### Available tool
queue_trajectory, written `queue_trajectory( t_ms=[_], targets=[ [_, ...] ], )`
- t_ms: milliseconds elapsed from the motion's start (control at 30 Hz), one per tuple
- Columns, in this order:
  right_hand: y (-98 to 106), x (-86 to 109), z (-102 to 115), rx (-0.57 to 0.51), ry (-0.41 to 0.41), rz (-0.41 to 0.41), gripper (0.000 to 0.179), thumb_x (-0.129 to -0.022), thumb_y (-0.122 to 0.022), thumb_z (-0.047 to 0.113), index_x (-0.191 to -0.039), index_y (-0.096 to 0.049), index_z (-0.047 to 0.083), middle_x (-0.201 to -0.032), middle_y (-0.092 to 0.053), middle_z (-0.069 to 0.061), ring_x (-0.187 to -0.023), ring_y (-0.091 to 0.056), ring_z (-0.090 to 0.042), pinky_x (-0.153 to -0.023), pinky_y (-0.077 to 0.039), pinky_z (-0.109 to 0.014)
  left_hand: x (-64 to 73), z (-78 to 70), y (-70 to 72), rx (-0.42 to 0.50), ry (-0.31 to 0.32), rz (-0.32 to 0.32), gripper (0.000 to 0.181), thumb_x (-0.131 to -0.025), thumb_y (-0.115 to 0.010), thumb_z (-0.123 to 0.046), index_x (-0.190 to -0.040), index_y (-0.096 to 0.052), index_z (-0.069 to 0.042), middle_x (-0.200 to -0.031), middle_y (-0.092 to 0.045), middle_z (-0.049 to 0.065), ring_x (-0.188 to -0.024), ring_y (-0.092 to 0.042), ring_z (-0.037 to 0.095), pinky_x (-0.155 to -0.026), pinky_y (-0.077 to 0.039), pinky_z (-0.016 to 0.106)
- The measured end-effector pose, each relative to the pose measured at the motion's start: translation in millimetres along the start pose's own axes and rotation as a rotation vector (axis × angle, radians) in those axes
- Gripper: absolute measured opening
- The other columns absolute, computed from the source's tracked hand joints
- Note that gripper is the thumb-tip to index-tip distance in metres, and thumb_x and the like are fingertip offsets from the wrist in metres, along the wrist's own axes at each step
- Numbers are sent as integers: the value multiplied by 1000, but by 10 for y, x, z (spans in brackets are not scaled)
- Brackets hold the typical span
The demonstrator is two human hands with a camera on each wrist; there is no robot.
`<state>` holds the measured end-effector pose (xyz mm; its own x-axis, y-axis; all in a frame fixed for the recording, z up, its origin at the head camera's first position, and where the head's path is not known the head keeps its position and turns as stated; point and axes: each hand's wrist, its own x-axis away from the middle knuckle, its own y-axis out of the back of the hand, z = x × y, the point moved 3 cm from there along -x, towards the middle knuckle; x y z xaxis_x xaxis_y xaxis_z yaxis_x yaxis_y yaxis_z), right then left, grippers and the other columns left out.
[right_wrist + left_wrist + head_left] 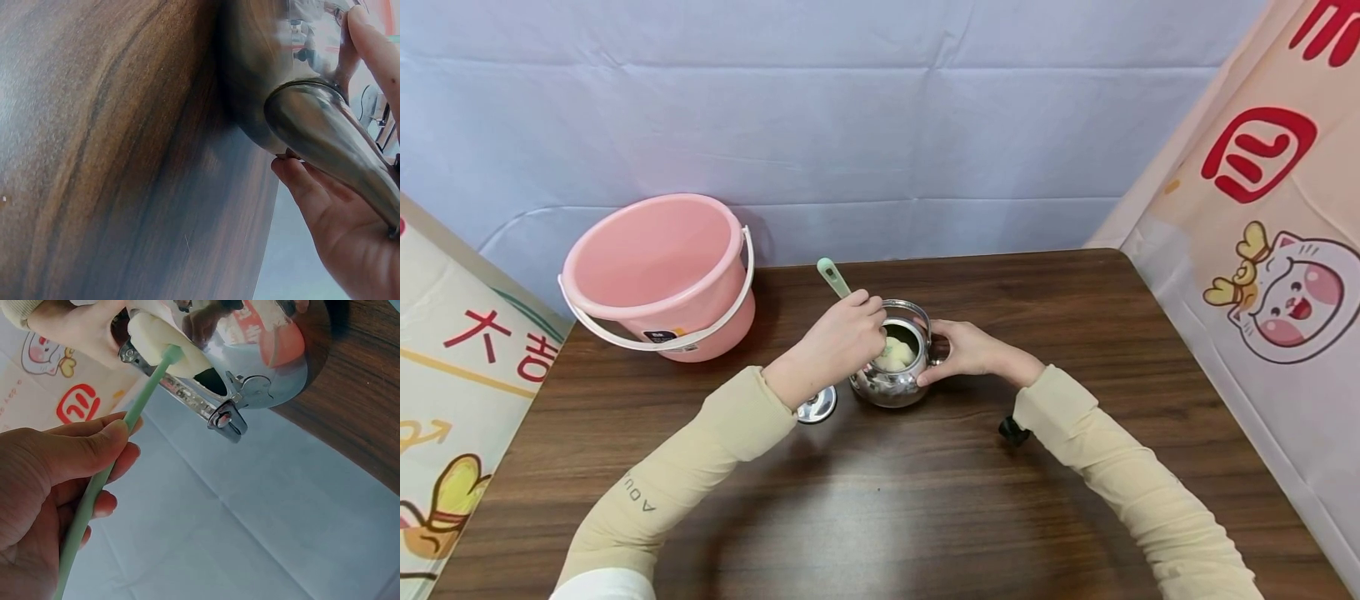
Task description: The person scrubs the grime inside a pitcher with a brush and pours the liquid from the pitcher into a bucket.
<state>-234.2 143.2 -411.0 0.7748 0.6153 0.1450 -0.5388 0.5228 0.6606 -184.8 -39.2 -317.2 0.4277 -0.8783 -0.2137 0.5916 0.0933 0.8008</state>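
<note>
A shiny steel teapot [887,390] with a raised hoop handle stands lidless on the table. My left hand [842,335] grips the pale green handle [87,506] of a sponge brush, thumb and fingers curled round it. The brush's cream sponge head [895,357] sits in the teapot's mouth, partly inside. On the spout side my right hand [966,350] holds the teapot, thumb and fingers spread about its body. The spout [331,137] passes between them in the right wrist view. Beside the teapot lies its round steel lid [817,406], partly hidden by my left wrist.
A pink bucket [707,321] with a white handle stands at the back left of the dark wooden table [880,500]. A pale cloth [850,150] hangs behind the table's far edge. A small black object [1013,431] shows by my right sleeve.
</note>
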Motion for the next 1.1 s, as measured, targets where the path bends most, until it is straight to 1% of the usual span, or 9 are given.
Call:
queue_trajectory(
  t_ms=[200,333,633,800,967,1100],
  targets=[
    [-9,0,3,-12,-5,1,85,-67,-79,35,-137,-38,7,-128,-49,-11,-113,-52,-24,-91,-44,-34,10,-18,-26,15,19,-20,16,-75,-62,-7,-61,-62,-16,-67,-56,0,-71,-43,17,-71,-31,28],
    [-6,6,6,-14,-7,3,84,-68,-79,35,-136,-39,7,-128,-49,-11,-113,-52,-24,-91,-44,-34,12,-29,-44,25,40,-43,16,-77,-62,-11,-61,-62,-15,-67,-55,0,-71,-44,18,-70,-31,28],
    [-5,25,19,-17,-8,7,81,-68,-78,34,-135,-40,7,-128,-49,-11,-114,-52,-25,-91,-44,-35,29,-65,-69,49,102,-54,17,-79,-61,-16,-62,-61,-15,-69,-55,1,-72,-44,19,-69,-30,29],
    [-7,22,19,-20,-3,6,80,-69,-78,34,-134,-41,6,-126,-50,-11,-113,-52,-25,-91,-44,-35,37,-87,-94,34,122,-73,16,-81,-59,-17,-65,-63,-15,-69,-55,2,-72,-45,19,-69,-31,29],
    [-6,17,16,-18,-9,4,79,-68,-78,35,-133,-42,7,-126,-50,-11,-113,-53,-24,-91,-44,-35,34,-100,-101,9,131,-104,15,-81,-58,-15,-68,-65,-14,-68,-55,2,-71,-45,19,-69,-31,29],
    [-5,11,12,-10,-8,-1,79,-68,-78,34,-133,-42,7,-126,-51,-11,-112,-53,-24,-91,-44,-34,36,-109,-110,-13,136,-113,15,-82,-58,-12,-70,-67,-12,-67,-54,2,-70,-44,20,-69,-31,28]
  ],
)
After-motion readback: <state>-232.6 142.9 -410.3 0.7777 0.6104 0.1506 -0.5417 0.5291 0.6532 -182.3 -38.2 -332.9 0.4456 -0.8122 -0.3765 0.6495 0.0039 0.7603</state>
